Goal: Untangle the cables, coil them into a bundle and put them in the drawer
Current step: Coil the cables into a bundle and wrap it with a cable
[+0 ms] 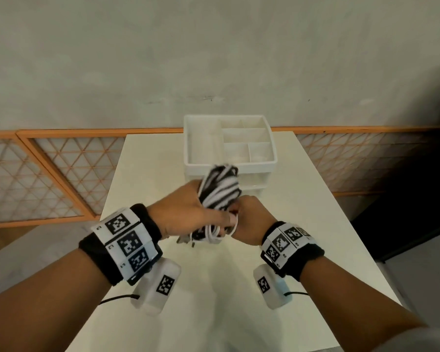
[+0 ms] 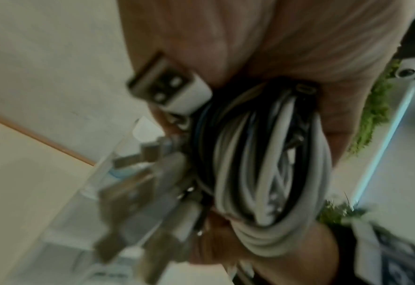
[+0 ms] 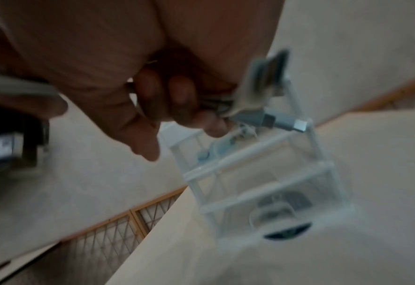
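Observation:
A coiled bundle of black and white cables (image 1: 220,191) is held above the table between both hands. My left hand (image 1: 188,212) grips the bundle from the left, thumb across its lower part. My right hand (image 1: 249,219) is curled round the cables on the right side. Up close, the left wrist view shows the cable coil (image 2: 270,173) and a white USB plug (image 2: 172,86) sticking out. In the right wrist view my fingers (image 3: 177,96) pinch cable ends, a grey connector (image 3: 274,119) poking out. The white drawer unit (image 1: 229,146) stands just behind the bundle, its drawers closed.
The drawer unit has an open divided tray (image 1: 244,138) on top and sits at the far end of a white table (image 1: 214,288). A grey wall lies behind it. Orange lattice panels (image 1: 48,174) run along both sides below the table.

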Available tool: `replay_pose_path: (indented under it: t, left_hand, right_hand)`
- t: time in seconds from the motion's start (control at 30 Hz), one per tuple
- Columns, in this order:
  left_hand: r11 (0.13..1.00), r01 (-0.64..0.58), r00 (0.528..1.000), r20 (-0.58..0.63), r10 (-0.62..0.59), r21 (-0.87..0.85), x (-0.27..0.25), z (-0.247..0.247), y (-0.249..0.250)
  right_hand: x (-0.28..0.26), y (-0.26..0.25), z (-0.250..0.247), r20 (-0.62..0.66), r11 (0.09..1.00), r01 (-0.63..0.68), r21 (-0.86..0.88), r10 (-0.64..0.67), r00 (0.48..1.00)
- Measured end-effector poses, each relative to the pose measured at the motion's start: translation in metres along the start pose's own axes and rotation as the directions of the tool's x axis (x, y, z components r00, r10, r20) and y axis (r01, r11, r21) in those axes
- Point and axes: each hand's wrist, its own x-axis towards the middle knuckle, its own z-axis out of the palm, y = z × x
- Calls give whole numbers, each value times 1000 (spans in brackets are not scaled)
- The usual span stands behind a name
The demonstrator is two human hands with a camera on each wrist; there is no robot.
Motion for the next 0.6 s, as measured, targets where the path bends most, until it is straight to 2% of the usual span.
replay_pose_path:
  t: [0.07,0.13,0.23,0.37,0.43,0.53,0.6]
  left_hand:
    - [993,39,999,-25,-37,112,1,8,-5]
    - [991,73,992,-110,-61,113,1,13,-7]
    - [991,101,991,-99,-92,93,3,20,-7]
    - [982,109,991,-95,-96,151,4,21,-2]
    - [974,120,989,-111,-100,194,5,20,-3]
    - [970,144,973,-209,-102,197,4,21,-7]
    - [977,149,952,-290,-98,156,4,20,-12]
  right_hand:
    - [3,-7,-7,-30,989,64,-135,-68,997]
    - [4,-11,-14,-82,992,66,-108,-75,994]
    - [4,-15,-20,-64,992,77,-97,-83,994]
    - [2,-20,-28,-87,997,65,43,-61,994]
    - [1,-20,-33,-65,997,64,47,-60,996]
    - [0,-21,-40,-26,997,50,52,-48,999]
    - [-1,-21,-46,12,981,0,192,-2,1000]
